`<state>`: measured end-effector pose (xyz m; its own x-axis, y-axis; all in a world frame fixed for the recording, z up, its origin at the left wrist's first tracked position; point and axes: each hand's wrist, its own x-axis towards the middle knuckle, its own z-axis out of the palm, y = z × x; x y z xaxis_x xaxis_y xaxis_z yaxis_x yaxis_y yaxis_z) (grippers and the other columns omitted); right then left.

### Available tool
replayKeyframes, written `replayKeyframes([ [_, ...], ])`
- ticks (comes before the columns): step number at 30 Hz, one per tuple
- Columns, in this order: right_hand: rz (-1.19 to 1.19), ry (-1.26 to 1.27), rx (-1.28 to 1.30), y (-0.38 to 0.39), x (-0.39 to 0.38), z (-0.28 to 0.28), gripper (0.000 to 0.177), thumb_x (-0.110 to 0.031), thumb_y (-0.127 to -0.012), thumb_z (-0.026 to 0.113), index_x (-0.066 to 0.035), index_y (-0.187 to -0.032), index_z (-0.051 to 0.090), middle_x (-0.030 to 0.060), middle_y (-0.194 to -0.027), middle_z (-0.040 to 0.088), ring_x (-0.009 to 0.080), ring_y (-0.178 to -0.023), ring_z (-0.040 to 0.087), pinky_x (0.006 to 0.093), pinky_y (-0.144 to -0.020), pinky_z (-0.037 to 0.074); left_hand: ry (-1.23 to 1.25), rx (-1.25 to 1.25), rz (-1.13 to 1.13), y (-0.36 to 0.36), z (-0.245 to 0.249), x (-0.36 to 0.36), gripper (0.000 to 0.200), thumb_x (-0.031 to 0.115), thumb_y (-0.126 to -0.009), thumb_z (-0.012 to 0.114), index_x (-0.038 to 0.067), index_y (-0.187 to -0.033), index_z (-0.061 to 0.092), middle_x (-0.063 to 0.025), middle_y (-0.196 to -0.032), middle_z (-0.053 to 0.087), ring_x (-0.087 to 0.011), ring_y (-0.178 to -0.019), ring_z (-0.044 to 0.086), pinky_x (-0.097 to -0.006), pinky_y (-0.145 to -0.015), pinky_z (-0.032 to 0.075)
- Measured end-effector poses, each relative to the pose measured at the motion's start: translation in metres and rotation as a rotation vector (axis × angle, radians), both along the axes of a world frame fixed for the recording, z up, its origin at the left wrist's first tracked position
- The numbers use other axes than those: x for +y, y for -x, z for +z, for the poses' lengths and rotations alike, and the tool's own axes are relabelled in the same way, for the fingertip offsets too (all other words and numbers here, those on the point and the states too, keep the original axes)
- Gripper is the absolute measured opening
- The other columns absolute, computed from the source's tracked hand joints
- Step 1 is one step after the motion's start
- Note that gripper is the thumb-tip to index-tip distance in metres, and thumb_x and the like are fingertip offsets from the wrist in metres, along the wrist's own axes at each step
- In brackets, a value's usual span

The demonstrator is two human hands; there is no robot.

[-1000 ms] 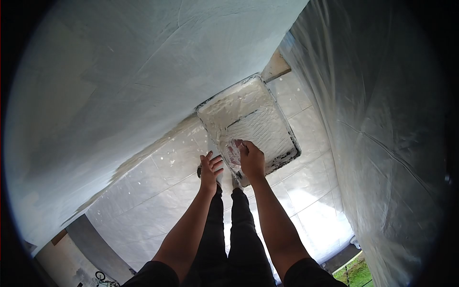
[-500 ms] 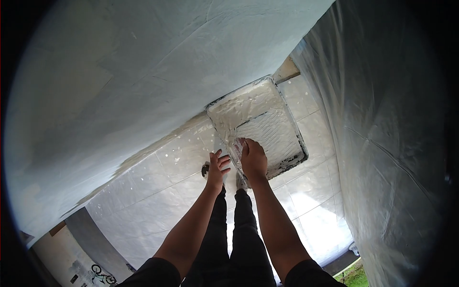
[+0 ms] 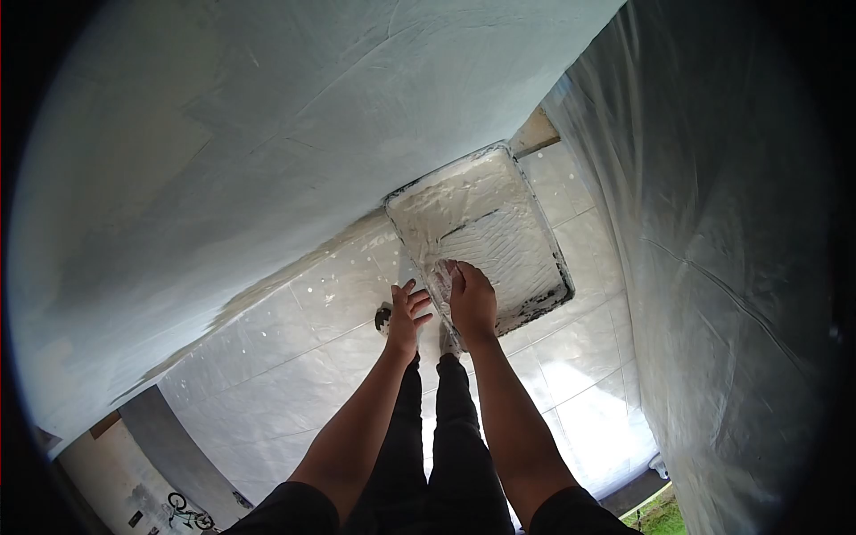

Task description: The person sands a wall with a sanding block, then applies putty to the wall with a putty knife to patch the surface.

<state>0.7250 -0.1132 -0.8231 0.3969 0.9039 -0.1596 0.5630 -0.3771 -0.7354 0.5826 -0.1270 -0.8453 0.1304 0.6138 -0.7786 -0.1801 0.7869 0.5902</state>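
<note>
A large paint tray [image 3: 568,283] lies on the floor in front of me, coated with thick off-white paint [image 3: 464,189]; ridged marks run across its sloped part. Over the tray's near left edge is my right hand [image 3: 473,299], its fingers and thumb closed together around something whitish and paint-smeared that I cannot make out. My left hand [image 3: 407,314] hovers just left of the tray, holding nothing, with its fingers apart. Both hands are separate from each other.
A pale coated wall [image 3: 294,134] rises on the left. Clear plastic sheeting [image 3: 713,267] hangs on the right. White paint drops dot the tiled floor [image 3: 294,357]. My legs [image 3: 459,428] are below my arms, and a bicycle [image 3: 189,513] shows at lower left.
My right hand has shifted very slightly toward me at the tray's edge. The left hand and the tray look almost the same.
</note>
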Motion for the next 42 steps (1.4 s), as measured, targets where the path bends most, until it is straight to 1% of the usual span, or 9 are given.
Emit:
replayKeyframes([
  [2,0.000,-0.001,-0.010,-0.001,0.002,-0.002,0.021,-0.016,-0.098,0.053,-0.006,-0.112,0.066,0.0173,-0.097,0.068,0.0374,-0.093,0.065,0.0464,-0.080,0.053,0.004,0.003,-0.007,-0.001,0.002,0.001,0.096,0.079,-0.094,0.017,0.006,-0.156,0.025,-0.0182,-0.140,0.049,-0.0289,-0.131,0.045,-0.0470,-0.107,0.035],
  [12,-0.006,0.054,-0.108,0.003,0.007,-0.004,0.020,-0.017,-0.098,0.054,-0.007,-0.110,0.065,0.0158,-0.101,0.068,0.0368,-0.093,0.065,0.0477,-0.080,0.053,0.012,0.017,0.003,-0.001,0.002,0.002,0.097,0.080,-0.093,0.018,0.006,-0.156,0.025,-0.0177,-0.140,0.049,-0.0282,-0.131,0.045,-0.0463,-0.107,0.035],
  [21,-0.012,0.129,0.074,-0.004,0.017,0.017,0.022,-0.016,-0.097,0.053,-0.005,-0.109,0.069,0.0208,-0.102,0.069,0.0384,-0.096,0.067,0.0460,-0.083,0.052,-0.002,0.010,0.018,-0.002,-0.003,0.002,0.096,0.080,-0.093,0.019,0.006,-0.155,0.028,-0.0174,-0.139,0.050,-0.0280,-0.129,0.046,-0.0468,-0.108,0.035],
  [23,0.002,0.054,0.111,-0.009,0.012,0.010,0.023,-0.017,-0.096,0.058,-0.004,-0.111,0.069,0.0217,-0.095,0.071,0.0396,-0.086,0.069,0.0436,-0.076,0.053,0.000,0.010,0.020,-0.001,-0.005,-0.001,0.096,0.080,-0.093,0.019,0.006,-0.155,0.027,-0.0175,-0.138,0.050,-0.0280,-0.129,0.046,-0.0470,-0.108,0.035],
  [26,-0.032,0.164,0.165,-0.022,0.011,0.006,0.023,-0.018,-0.097,0.055,-0.004,-0.110,0.069,0.0222,-0.096,0.070,0.0400,-0.090,0.068,0.0450,-0.079,0.053,0.006,0.013,0.015,-0.001,-0.005,-0.002,0.097,0.080,-0.093,0.019,0.006,-0.155,0.026,-0.0181,-0.140,0.049,-0.0290,-0.131,0.045,-0.0471,-0.108,0.035],
  [29,-0.036,0.172,0.229,-0.035,0.015,0.007,0.023,-0.018,-0.096,0.057,-0.004,-0.110,0.069,0.0218,-0.093,0.071,0.0403,-0.089,0.069,0.0447,-0.077,0.053,-0.002,0.017,0.015,0.002,-0.004,-0.002,0.094,0.079,-0.094,0.021,0.008,-0.155,0.028,-0.0201,-0.140,0.051,-0.0303,-0.132,0.047,-0.0484,-0.107,0.036],
  [32,-0.044,0.146,0.180,-0.035,0.016,0.001,0.023,-0.018,-0.095,0.058,-0.005,-0.111,0.069,0.0218,-0.094,0.070,0.0404,-0.090,0.068,0.0449,-0.077,0.053,-0.010,0.014,-0.024,0.004,-0.001,0.001,0.097,0.080,-0.093,0.018,0.006,-0.155,0.026,-0.0220,-0.144,0.047,-0.0313,-0.135,0.043,-0.0479,-0.109,0.034],
  [39,-0.025,0.129,0.096,-0.020,0.026,0.000,0.024,-0.019,-0.096,0.055,-0.006,-0.111,0.068,0.0220,-0.096,0.070,0.0418,-0.091,0.067,0.0474,-0.079,0.053,-0.007,0.012,-0.030,0.005,0.000,0.002,0.095,0.079,-0.094,0.018,0.006,-0.156,0.026,-0.0228,-0.144,0.047,-0.0312,-0.135,0.043,-0.0476,-0.109,0.033],
  [42,-0.024,0.176,0.098,-0.018,0.028,-0.003,0.024,-0.019,-0.096,0.055,-0.006,-0.111,0.068,0.0220,-0.098,0.070,0.0418,-0.092,0.067,0.0472,-0.080,0.053,-0.017,0.020,-0.021,0.006,-0.003,0.001,0.094,0.079,-0.094,0.020,0.009,-0.156,0.027,-0.0228,-0.141,0.051,-0.0317,-0.133,0.046,-0.0482,-0.107,0.037],
])
